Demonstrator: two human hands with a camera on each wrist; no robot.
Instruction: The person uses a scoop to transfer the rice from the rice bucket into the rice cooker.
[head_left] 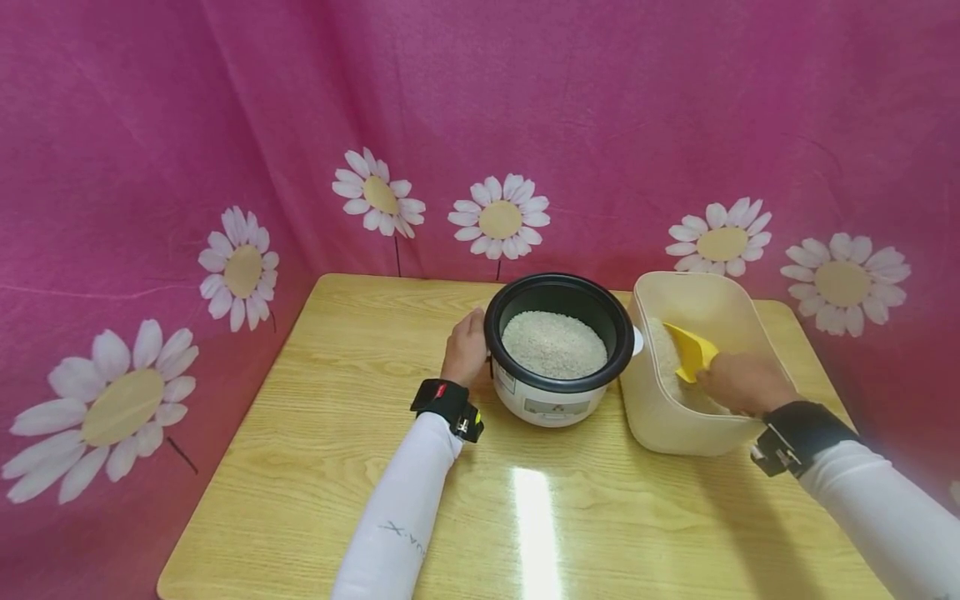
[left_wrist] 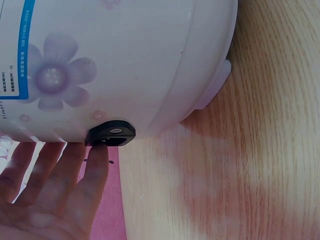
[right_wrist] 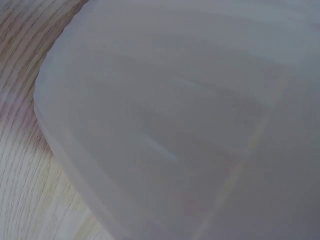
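A white rice cooker (head_left: 551,412) with a black rim stands without a lid, and white rice (head_left: 555,343) lies inside it. My left hand (head_left: 465,350) rests against its left side. In the left wrist view, the extended fingers (left_wrist: 95,172) touch the wall by a black socket (left_wrist: 112,134). To the right, my right hand (head_left: 744,382) reaches into a translucent cream bin (head_left: 686,435) and grips a yellow scoop (head_left: 696,350). Rice (head_left: 666,360) shows beside the scoop. The bin's wall (right_wrist: 150,110) fills most of the right wrist view, and that hand is hidden there.
Both containers stand side by side on a wooden table (head_left: 360,375), toward its far edge. A pink curtain (head_left: 585,108) with printed daisies hangs behind and on both sides. A white handle (head_left: 637,340) juts from the cooker toward the bin.
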